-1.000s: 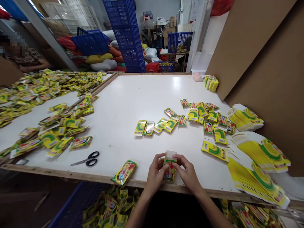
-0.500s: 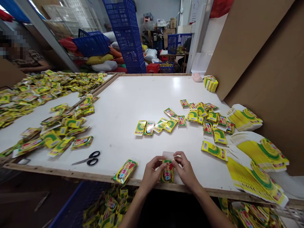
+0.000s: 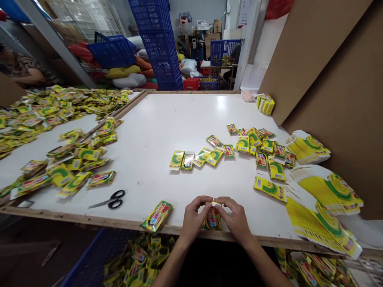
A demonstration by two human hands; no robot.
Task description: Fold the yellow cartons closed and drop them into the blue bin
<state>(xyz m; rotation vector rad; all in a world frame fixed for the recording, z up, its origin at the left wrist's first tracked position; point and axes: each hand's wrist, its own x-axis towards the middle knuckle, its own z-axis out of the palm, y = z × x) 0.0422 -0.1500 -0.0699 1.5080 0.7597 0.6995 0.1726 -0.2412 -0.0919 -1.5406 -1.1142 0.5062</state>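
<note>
Head view: carton (image 3: 212,221), long axis straight ahead

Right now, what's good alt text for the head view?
The left hand and right hand hold the far end of a box at the near edge of a white table. Scissors and another box lie to the left; fanned flat cartons lie to the right, with more boxes farther back.

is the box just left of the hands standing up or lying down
Lying down: the box shows its broad printed face upward, at the table's wooden edge, beside the left hand.
</note>
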